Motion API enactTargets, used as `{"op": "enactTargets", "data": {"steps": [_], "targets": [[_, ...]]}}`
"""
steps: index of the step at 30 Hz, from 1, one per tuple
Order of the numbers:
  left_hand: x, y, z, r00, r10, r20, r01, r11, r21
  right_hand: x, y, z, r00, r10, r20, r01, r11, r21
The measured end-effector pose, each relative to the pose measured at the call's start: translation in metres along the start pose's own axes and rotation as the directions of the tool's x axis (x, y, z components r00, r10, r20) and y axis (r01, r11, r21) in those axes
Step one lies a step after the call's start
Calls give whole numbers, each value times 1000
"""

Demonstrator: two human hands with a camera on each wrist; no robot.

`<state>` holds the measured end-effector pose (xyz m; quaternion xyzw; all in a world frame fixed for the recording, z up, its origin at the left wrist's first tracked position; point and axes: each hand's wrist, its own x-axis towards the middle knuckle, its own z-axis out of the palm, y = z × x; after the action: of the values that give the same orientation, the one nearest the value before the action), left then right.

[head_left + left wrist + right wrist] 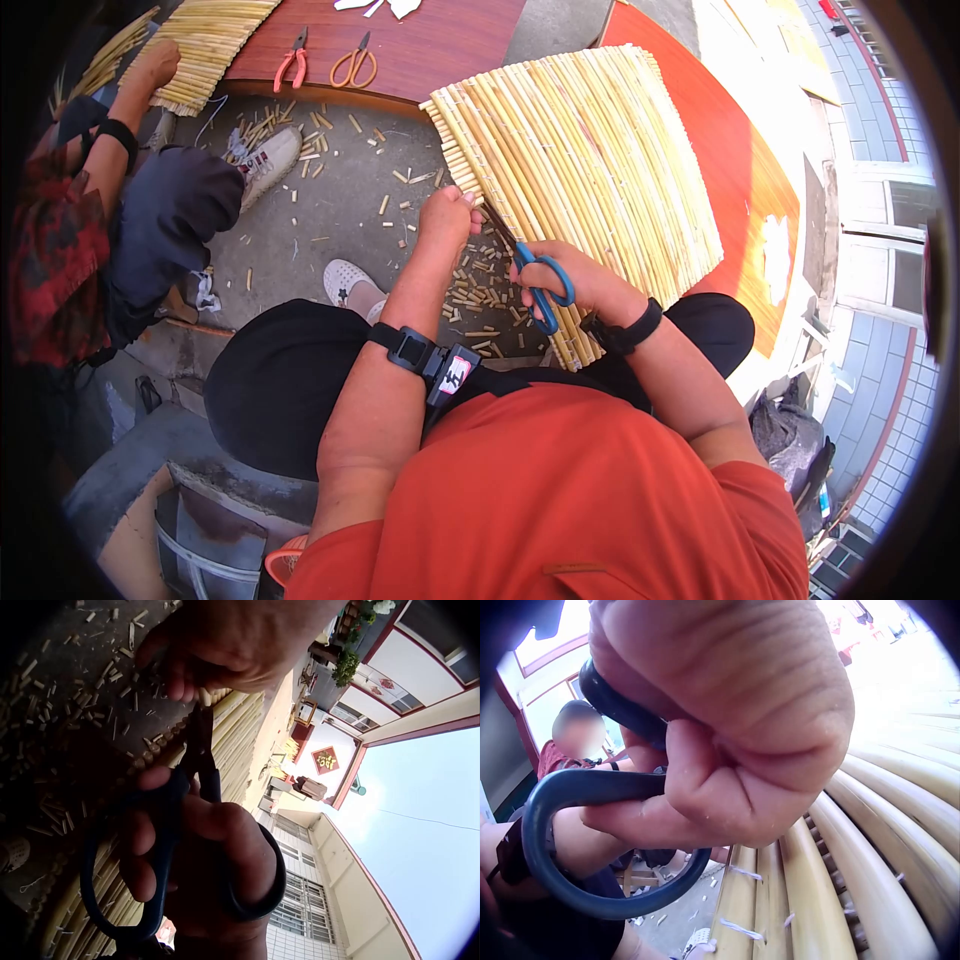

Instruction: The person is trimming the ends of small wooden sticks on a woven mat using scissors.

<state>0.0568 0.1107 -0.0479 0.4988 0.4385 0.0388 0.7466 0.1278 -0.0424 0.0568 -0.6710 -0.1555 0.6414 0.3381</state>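
A mat of pale reed stalks (590, 150), tied with white thread, slopes from the table edge down toward the person's lap. The right hand (585, 278) grips blue-handled scissors (523, 256), thumb and fingers through the loops. In the left wrist view the scissor blades (198, 742) reach up to a stalk end (205, 697) at the mat's edge. The left hand (446, 220) pinches that stalk end with thumb and fingers, just beyond the blade tips. Close up in the right wrist view, curled fingers lie through a handle loop (544, 832) above the stalks.
Many cut reed pieces (480, 295) litter the concrete floor. Pliers (293, 62) and yellow-handled scissors (355, 65) lie on the dark red table (440, 50). At the left, another person's hand (158, 62) touches a second mat (205, 40). An orange board (740, 150) lies beneath the mat.
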Motion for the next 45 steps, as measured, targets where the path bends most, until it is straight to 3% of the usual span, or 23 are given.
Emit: {"op": "enactTargets", "data": {"steps": [6,11,15,20,33,39,45], "targets": [[2,-2,0,1000,-15,5,15,1000,-7,2,5,11,994,8,-109,-5,1000,20],[-4,4,-2,1000,-14,15,14,999,-30,6,13,13,981,-38,-191,9,989,-148],[-7,7,-3,1000,-22,8,22,1000,-5,0,7,16,983,-23,-184,-10,984,-175],[6,-6,-2,999,32,6,-32,999,-22,-13,4,17,997,11,-75,-5,997,73],[8,-10,-1,998,57,0,-57,998,-27,1,3,6,1000,5,-17,-4,999,50],[10,-12,-1,998,68,-7,-68,998,-15,6,5,5,999,-22,-33,25,997,78],[8,-10,0,998,63,-10,-63,998,-13,3,6,10,991,-21,-131,16,999,-42]]}}
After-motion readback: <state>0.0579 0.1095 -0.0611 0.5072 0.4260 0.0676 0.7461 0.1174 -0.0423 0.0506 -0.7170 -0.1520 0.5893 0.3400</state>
